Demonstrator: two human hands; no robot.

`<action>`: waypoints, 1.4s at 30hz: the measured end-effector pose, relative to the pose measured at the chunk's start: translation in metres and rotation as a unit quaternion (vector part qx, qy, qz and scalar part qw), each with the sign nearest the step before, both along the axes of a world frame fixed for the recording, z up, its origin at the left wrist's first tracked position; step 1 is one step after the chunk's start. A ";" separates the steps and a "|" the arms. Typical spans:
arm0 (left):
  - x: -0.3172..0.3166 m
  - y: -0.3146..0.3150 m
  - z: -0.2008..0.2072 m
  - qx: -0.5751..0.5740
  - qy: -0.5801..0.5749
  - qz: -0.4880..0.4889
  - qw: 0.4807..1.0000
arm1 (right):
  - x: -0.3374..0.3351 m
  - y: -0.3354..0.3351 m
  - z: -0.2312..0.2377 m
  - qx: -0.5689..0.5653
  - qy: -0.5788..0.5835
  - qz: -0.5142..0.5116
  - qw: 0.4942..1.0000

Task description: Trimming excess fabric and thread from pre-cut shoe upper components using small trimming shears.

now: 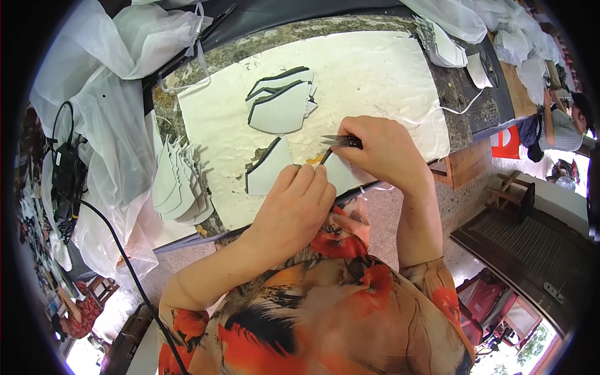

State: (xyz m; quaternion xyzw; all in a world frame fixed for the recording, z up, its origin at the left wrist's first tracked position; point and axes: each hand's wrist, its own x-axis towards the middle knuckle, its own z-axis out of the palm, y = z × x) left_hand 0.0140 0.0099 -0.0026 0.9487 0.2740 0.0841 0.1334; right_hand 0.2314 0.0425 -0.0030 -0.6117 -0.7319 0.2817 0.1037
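My right hand [382, 149] is closed round a small pair of snips [342, 140], whose pointed metal blades aim left. Just below those blades, the fingers of my left hand [297, 200] pinch the dark-trimmed edge of a pale cut piece [339, 175]. Part of that piece lies hidden under both hands. Beside my left hand rests another pale piece [265, 172] with a dark strip along its slanted edge. Farther off, several similar dark-edged pieces [278, 112] overlap in a small pile. All lie on a worn white sheet [381, 69].
A fanned stack of pale pieces [181, 184] sits at the table's left edge, another stack [442, 47] at the far right. White plastic bags [109, 150] crowd the left side, with a black cable [119, 244] hanging there. A wooden stool [509, 197] stands right; other people are in the background.
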 end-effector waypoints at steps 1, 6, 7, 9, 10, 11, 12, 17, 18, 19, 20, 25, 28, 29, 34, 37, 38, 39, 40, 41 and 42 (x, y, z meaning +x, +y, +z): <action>0.000 -0.001 -0.001 -0.006 -0.001 0.001 1.000 | 0.000 0.000 -0.001 0.005 0.005 0.002 1.000; -0.001 -0.002 -0.002 -0.042 -0.002 0.007 0.999 | 0.000 0.001 0.002 0.001 0.003 0.009 1.000; -0.001 -0.002 -0.003 -0.042 -0.011 0.010 0.999 | 0.000 0.002 0.003 -0.003 0.005 0.009 1.000; -0.001 -0.003 -0.004 -0.043 -0.019 0.013 0.999 | 0.001 0.001 0.001 -0.007 0.006 0.009 1.000; -0.001 -0.003 -0.004 -0.051 -0.021 0.015 0.998 | 0.001 0.001 -0.002 0.001 0.016 0.004 1.000; -0.001 -0.004 -0.004 -0.059 -0.024 0.018 0.998 | 0.001 0.001 -0.005 0.008 0.026 -0.001 1.000; -0.001 -0.004 -0.004 -0.059 -0.024 0.018 0.998 | 0.001 0.000 -0.006 0.008 0.026 -0.001 1.000; 0.000 -0.003 -0.001 -0.073 -0.019 0.023 0.997 | -0.004 0.000 0.004 -0.038 -0.009 -0.065 0.997; 0.001 -0.003 -0.001 -0.072 -0.020 0.022 0.997 | -0.004 0.000 0.006 -0.037 -0.010 -0.065 0.997; 0.001 -0.004 -0.003 -0.064 -0.030 0.028 0.997 | -0.003 0.000 0.007 -0.058 -0.017 -0.088 0.994; 0.001 -0.005 -0.005 -0.057 -0.040 0.034 0.997 | -0.002 0.000 0.008 -0.079 -0.023 -0.112 0.990; 0.001 -0.012 -0.018 -0.064 -0.097 0.079 0.990 | -0.005 -0.012 0.002 -0.018 -0.033 -0.135 0.990; 0.004 -0.020 -0.022 -0.060 -0.131 0.117 0.983 | -0.004 -0.018 -0.006 0.023 -0.032 -0.148 0.988; 0.005 -0.023 -0.023 -0.058 -0.147 0.139 0.978 | -0.002 -0.019 -0.007 0.036 -0.016 -0.156 0.987; 0.008 -0.031 -0.032 -0.039 -0.178 0.165 0.969 | 0.014 -0.021 0.014 -0.147 0.176 -0.181 0.956; 0.007 -0.030 -0.031 -0.054 -0.180 0.172 0.967 | 0.024 -0.026 0.011 -0.221 0.274 -0.131 0.927; 0.007 -0.028 -0.031 -0.066 -0.179 0.177 0.966 | 0.026 -0.026 0.009 -0.251 0.309 -0.091 0.913; 0.006 -0.027 -0.031 -0.067 -0.177 0.177 0.966 | 0.026 -0.026 0.010 -0.252 0.310 -0.091 0.912; 0.005 -0.026 -0.031 -0.076 -0.182 0.172 0.965 | 0.025 -0.025 0.015 -0.263 0.308 -0.070 0.912; 0.003 -0.024 -0.030 -0.085 -0.188 0.167 0.964 | 0.025 -0.025 0.017 -0.274 0.306 -0.048 0.911; 0.001 -0.023 -0.028 -0.086 -0.186 0.168 0.964 | 0.026 -0.029 0.016 -0.275 0.307 -0.048 0.910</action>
